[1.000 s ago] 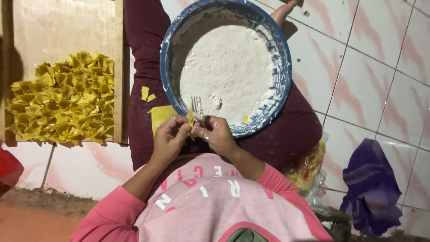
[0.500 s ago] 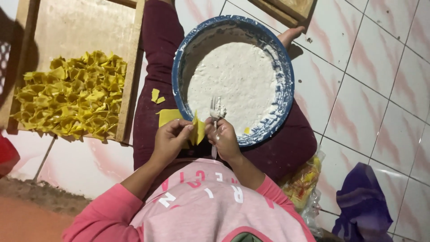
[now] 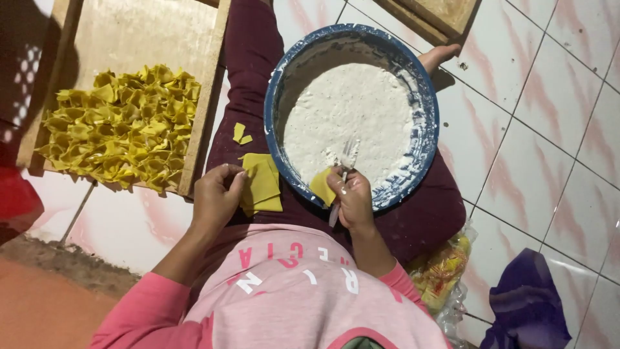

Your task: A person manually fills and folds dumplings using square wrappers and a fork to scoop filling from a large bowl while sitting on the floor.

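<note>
A blue-rimmed round bowl (image 3: 423,155) of white filling (image 3: 352,116) rests on my lap. My right hand (image 3: 354,197) grips a fork (image 3: 347,158) whose tines lie in the filling, and a yellow dough square (image 3: 321,185) sits against that hand at the bowl's near rim. My left hand (image 3: 216,197) is at the edge of a small stack of yellow dough squares (image 3: 265,184) lying on my left thigh, fingers pinched at its corner. Two small yellow scraps (image 3: 241,134) lie further up the thigh.
A wooden tray (image 3: 129,39) on the left holds a heap of folded yellow dough pieces (image 3: 123,129). Another wooden tray's corner (image 3: 433,16) shows at the top. On the tiled floor at right lie a plastic bag (image 3: 445,271) and a purple cloth (image 3: 526,304).
My hands, together over one dough square before, have parted. The left hand went down to the stack on my thigh; the right stayed at the bowl's rim with fork and square.
</note>
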